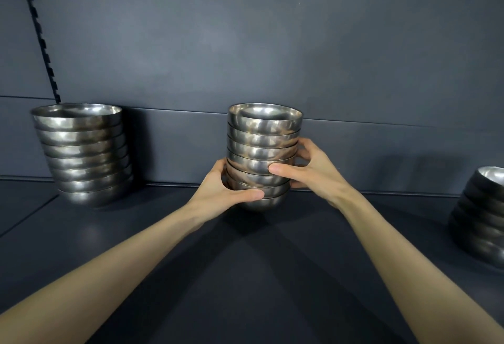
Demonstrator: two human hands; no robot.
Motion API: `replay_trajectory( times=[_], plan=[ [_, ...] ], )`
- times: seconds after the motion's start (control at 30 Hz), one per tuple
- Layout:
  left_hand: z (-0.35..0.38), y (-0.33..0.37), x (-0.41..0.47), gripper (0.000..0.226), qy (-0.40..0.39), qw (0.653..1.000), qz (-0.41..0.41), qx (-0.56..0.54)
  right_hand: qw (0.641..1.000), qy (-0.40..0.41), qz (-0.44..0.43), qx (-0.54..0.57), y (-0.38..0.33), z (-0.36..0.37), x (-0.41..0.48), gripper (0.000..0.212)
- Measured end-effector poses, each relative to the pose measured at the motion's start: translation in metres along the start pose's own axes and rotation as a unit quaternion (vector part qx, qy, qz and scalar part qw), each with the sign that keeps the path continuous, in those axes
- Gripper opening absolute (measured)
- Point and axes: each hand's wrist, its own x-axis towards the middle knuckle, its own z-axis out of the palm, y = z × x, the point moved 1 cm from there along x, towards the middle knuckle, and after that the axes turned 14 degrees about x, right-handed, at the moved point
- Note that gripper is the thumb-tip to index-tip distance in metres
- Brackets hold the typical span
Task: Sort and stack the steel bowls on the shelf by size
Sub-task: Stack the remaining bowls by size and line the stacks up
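A stack of several nested steel bowls (263, 136) stands upright in the middle of the dark shelf (245, 262). My left hand (226, 191) wraps the lower left side of this middle stack, thumb across the front near its base. My right hand (311, 169) clasps the right side a little higher, thumb on the front and fingers behind. A wider stack of larger steel bowls (81, 152) rests at the far left against the back wall. A third stack of steel bowls (482, 218) sits at the right edge, partly cut off.
The dark back panel (272, 43) rises directly behind the stacks. A slotted upright rail (41, 35) runs down the wall at the upper left. Bare shelf surface lies between the stacks and in front of them.
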Motion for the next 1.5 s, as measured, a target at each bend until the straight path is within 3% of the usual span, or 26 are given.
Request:
replay_trajectory(
  times=[0.2, 0.5, 0.63, 0.93, 1.13, 1.5],
  plan=[
    [-0.022, 0.013, -0.038, 0.086, 0.026, 1.000, 0.005, 0.007, 1.000, -0.017, -0.010, -0.004, -0.017, 0.023, -0.021, 0.073],
    [-0.064, 0.018, -0.148, 0.078, 0.075, 0.997, -0.024, 0.010, 0.995, -0.094, -0.013, 0.013, -0.032, 0.092, -0.077, 0.085],
    [-0.095, 0.020, -0.198, 0.085, 0.103, 0.993, -0.046, 0.020, 0.991, -0.127, 0.001, 0.030, -0.038, 0.135, -0.097, 0.072],
    [-0.211, 0.004, -0.290, 0.085, 0.181, 0.981, -0.056, 0.049, 0.980, -0.194, -0.010, 0.042, -0.065, 0.279, -0.116, 0.055],
    [-0.309, -0.034, -0.346, 0.091, 0.202, 0.975, -0.075, 0.057, 0.976, -0.204, -0.008, 0.070, -0.068, 0.398, -0.129, 0.076],
    [-0.462, -0.105, -0.369, 0.070, 0.228, 0.967, -0.093, 0.070, 0.972, -0.220, -0.010, 0.077, -0.067, 0.565, -0.087, 0.071]
  ],
)
